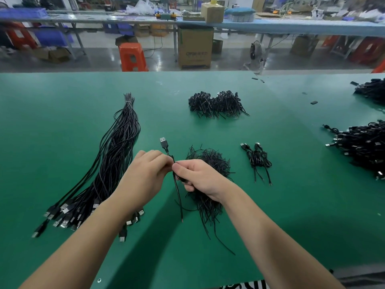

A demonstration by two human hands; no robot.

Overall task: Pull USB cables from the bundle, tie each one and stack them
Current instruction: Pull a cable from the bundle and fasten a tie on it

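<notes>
Over the green matte table [62, 126], the left hand [145, 172] and right hand [200, 176] meet at centre, fingers curled and pinching one thin black USB cable [177, 188], its silver plug pointing to 12 o'clock. The long tied bundle of black cables [116, 147] lies at 9 o'clock; two tied coiled cables [257, 158] rest at 3 o'clock, and a tangled pile of short black ties [210, 161] sits just behind the right hand.

Both forearms are bare to the frame edge, with no sleeves, gloves, rings or watch visible.
</notes>
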